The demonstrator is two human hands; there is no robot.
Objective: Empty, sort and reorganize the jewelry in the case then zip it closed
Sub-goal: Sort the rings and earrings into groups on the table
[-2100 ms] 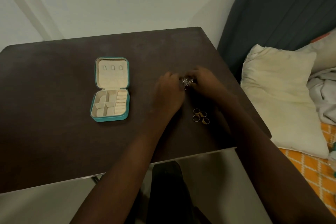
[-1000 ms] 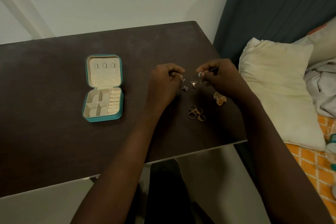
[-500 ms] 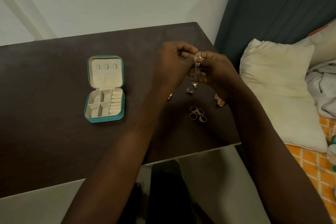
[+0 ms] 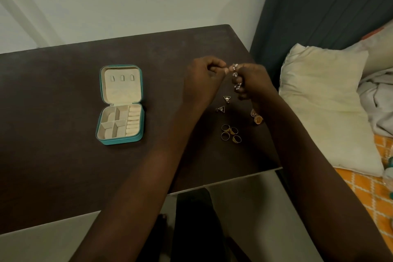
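The teal jewelry case (image 4: 121, 105) lies open and empty on the dark table (image 4: 53, 102), its cream lid flat toward the wall. My left hand (image 4: 202, 81) and my right hand (image 4: 253, 83) are raised above the table's right part, fingertips meeting. Between them hangs a cluster of small silver sparkly earrings (image 4: 235, 70), pinched by both hands. Below on the table lie two triangular silver earrings (image 4: 224, 103), several gold rings (image 4: 230, 133) in a group, and two orange-gold pieces (image 4: 256, 117) partly hidden by my right wrist.
A cream pillow (image 4: 323, 102) and rumpled white cloth (image 4: 378, 100) lie on an orange patterned bed (image 4: 374, 189) right of the table. A dark blue curtain (image 4: 319, 10) hangs behind. The table's near edge (image 4: 223, 183) runs below the rings.
Both hands lifted from the table and came together with the silver earrings between them. Several jewelry groups became visible on the table. The case has not moved.
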